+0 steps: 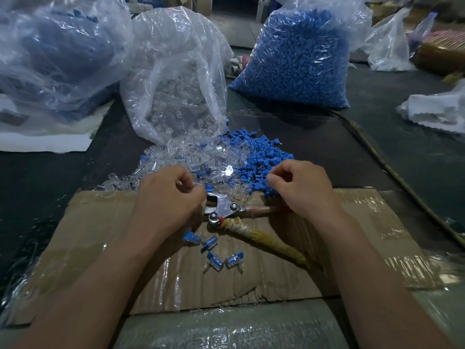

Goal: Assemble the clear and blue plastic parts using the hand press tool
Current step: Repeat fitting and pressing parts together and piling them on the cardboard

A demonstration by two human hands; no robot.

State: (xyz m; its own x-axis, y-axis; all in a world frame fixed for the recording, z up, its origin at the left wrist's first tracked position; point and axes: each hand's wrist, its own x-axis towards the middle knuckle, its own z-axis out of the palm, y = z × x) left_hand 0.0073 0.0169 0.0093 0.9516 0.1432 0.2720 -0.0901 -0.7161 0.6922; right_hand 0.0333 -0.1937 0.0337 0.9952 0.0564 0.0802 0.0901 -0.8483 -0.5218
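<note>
My left hand (171,195) is curled at the near edge of the loose clear parts (188,157), and a clear part shows between its fingertips. My right hand (299,187) hovers with thumb and fingers pinched at the edge of the loose blue parts (264,157); what it pinches is hidden. Between the hands the hand press tool (224,210) lies on the cardboard (100,243), its yellow-wrapped handle (274,243) pointing toward me and its other handle running under my right hand. Several joined clear-and-blue pieces (215,260) lie in front of the tool.
An open bag of clear parts (176,84) spills onto the dark table behind the pile. A full bag of blue parts (297,59) stands at the back right, and another big bag (50,46) at the back left. A cable (392,172) runs along the right.
</note>
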